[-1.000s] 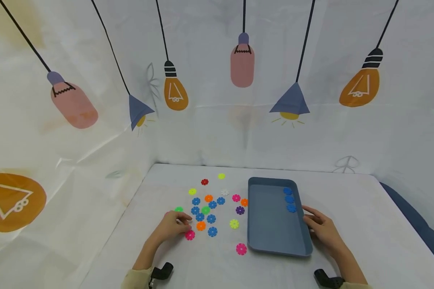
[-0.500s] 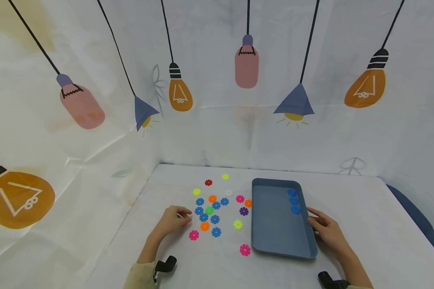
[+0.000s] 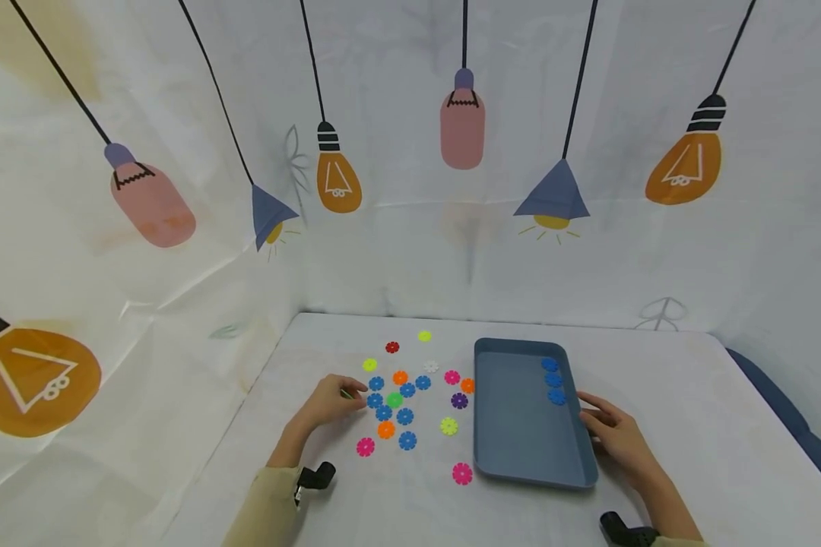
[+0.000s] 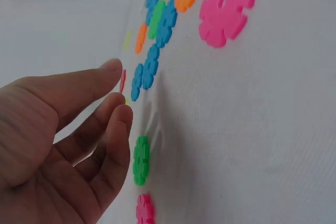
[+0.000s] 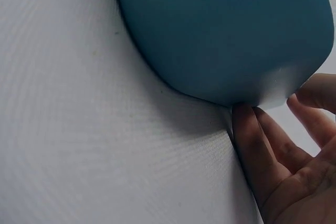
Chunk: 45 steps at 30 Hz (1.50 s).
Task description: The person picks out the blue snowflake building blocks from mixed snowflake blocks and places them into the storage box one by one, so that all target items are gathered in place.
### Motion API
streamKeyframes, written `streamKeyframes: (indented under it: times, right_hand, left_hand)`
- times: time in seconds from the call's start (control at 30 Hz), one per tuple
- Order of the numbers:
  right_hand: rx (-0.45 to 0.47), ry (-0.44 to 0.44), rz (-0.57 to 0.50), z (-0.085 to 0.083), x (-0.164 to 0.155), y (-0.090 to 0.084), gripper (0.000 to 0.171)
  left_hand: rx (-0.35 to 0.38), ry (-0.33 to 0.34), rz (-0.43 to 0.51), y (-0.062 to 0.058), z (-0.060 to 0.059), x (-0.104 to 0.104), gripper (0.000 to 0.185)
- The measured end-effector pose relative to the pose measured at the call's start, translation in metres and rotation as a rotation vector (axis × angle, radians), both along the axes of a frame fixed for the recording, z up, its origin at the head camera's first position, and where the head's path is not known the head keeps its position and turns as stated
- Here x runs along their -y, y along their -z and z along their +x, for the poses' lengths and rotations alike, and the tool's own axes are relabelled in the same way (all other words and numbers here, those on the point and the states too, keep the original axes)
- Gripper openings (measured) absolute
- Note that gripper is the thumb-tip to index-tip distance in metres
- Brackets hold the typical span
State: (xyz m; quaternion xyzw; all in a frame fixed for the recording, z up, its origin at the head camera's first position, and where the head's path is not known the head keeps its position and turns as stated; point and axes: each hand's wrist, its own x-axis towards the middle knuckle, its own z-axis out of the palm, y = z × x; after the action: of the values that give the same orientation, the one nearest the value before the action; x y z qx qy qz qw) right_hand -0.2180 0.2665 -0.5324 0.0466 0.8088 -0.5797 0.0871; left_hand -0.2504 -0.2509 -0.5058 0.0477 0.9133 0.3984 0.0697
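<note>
My left hand (image 3: pixel 330 400) hovers at the left side of a scatter of notched, flower-shaped plastic discs, thumb and fingers loosely bent and a gap between them. Nothing is held there in the left wrist view; a green disc (image 4: pixel 140 161) lies on the cloth beyond the fingers, mostly hidden by the hand in the head view. Closest to the fingertips are blue discs (image 3: pixel 375 400). My right hand (image 3: pixel 616 434) touches the outer right side of a grey-blue tray (image 3: pixel 530 452), fingertips against its wall (image 5: pixel 220 40). Inside the tray, three blue discs (image 3: pixel 556 396) line the right edge.
Pink (image 3: pixel 461 473), orange (image 3: pixel 386 430), yellow (image 3: pixel 449 426), purple (image 3: pixel 459 400), white (image 3: pixel 431 367) and red (image 3: pixel 392 347) discs lie spread left of the tray. White cloth (image 3: pixel 397 509) covers the table. A printed curtain (image 3: pixel 410 258) hangs behind, and something dark blue (image 3: pixel 787 410) stands at the right.
My left hand has moved away from beside the near pink disc, farther back along the left of the discs. My right hand and the tray keep their places; the head view shifted slightly.
</note>
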Motion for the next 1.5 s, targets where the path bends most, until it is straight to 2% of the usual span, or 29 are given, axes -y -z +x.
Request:
streamKeyframes:
  times: [0.17, 0.43, 0.63, 0.93, 1.5]
  right_hand:
    - [0.010, 0.003, 0.007, 0.000, -0.002, 0.001, 0.057]
    - [0.003, 0.005, -0.001, 0.001, 0.000, 0.000, 0.055]
    - [0.002, 0.012, -0.012, 0.000, 0.001, 0.001, 0.054]
    - [-0.008, 0.014, -0.013, -0.001, 0.003, 0.002, 0.054]
    - [-0.013, 0.024, -0.022, 0.002, 0.004, 0.002, 0.052]
  left_hand:
    - [0.026, 0.055, -0.016, -0.001, -0.008, 0.001, 0.022]
    - [0.032, 0.113, -0.095, 0.002, -0.012, -0.001, 0.030]
    - [0.049, 0.121, -0.112, 0.005, -0.015, -0.002, 0.031]
    - [0.016, 0.090, -0.132, 0.012, -0.018, 0.000, 0.030]
    - [0.038, 0.129, -0.069, 0.014, -0.019, 0.000, 0.021]
